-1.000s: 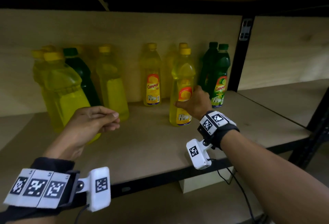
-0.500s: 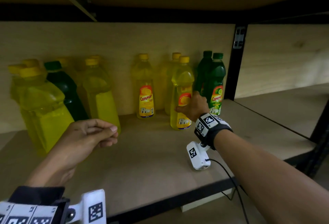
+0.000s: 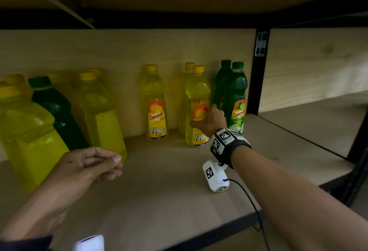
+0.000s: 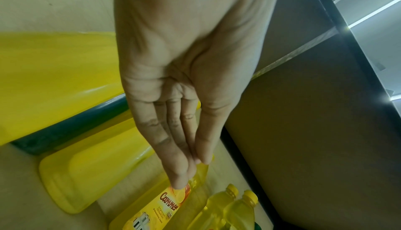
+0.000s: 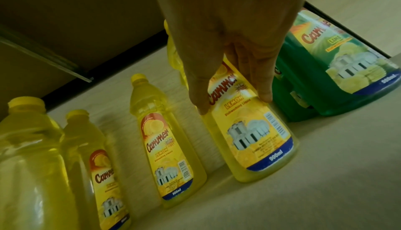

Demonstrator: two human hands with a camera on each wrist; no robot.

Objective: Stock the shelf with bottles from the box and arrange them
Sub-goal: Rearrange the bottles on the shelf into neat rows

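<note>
Bottle, lemon dishwashing liquid (image 3: 196, 111): clear yellow plastic, yellow screw cap, yellow-and-orange "Cammer" label with a blue band at the foot. Stands upright on the wooden shelf board (image 3: 159, 191). Right hand (image 3: 211, 120) grips it at label height, thumb on the label's front edge, fingers curled round the far side.

Left hand (image 3: 87, 167): nearest the camera, over the front of the board, holding nothing; fingers lie together with the thumb tip against them, loosely curled. Well apart from the held bottle, which stands beyond it and toward the right hand.

Items beside the left hand, on its outer side: large yellow bottle (image 3: 25, 135), blurred; dark green bottle (image 3: 57, 115) just behind it; further yellow bottles (image 3: 101, 111), labels turned away in the head view.

Item between the hands, farther back: second labelled lemon bottle (image 3: 156, 107), upright against the back panel (image 3: 119, 51), apart from the held one.

Item directly behind the held bottle: another yellow bottle (image 3: 188, 69), mostly hidden, cap showing.

Items on the outer side of the right hand: two green lime bottles (image 3: 237, 99), one behind the other, just beside the fingers; whether they touch the fingers cannot be told. Beyond them, black upright post (image 3: 256, 75).
</note>
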